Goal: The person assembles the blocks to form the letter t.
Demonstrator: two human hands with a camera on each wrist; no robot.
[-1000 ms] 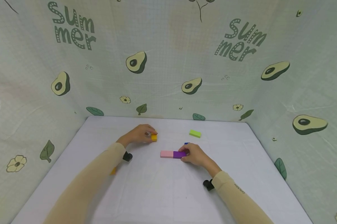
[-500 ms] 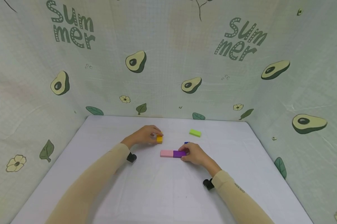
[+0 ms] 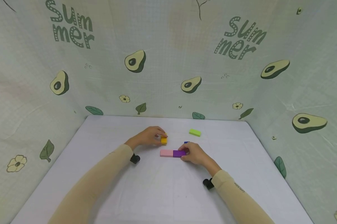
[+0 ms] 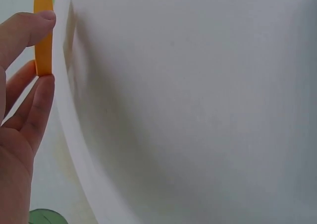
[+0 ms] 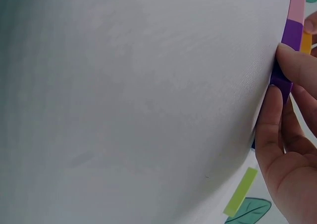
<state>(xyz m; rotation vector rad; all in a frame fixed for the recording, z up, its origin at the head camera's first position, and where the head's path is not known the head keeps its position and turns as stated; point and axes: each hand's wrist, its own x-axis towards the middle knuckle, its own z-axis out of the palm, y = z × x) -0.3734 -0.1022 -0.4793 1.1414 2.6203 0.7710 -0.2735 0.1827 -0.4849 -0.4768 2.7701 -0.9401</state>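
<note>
My left hand (image 3: 146, 136) pinches an orange-yellow block (image 3: 163, 141) between thumb and fingers, just behind the pink block. In the left wrist view the same block (image 4: 43, 53) stands on end between thumb and fingertips. A pink block (image 3: 166, 153) and a purple block (image 3: 178, 154) lie end to end in a row on the white table. My right hand (image 3: 196, 154) grips the purple block at its right end, thumb on the near side. Behind those fingers a blue block (image 3: 186, 142) peeks out, mostly hidden.
A lime green block (image 3: 195, 133) lies farther back, right of centre. Patterned cloth (image 3: 163, 62) rises behind and beside the white table (image 3: 151, 193). The left sleeve (image 3: 101, 177) crosses the table's left part.
My left hand has moved right and slightly nearer with the orange-yellow block. Another orange piece, earlier visible beside the left sleeve, is now hidden. My right hand stays put on the purple block.
</note>
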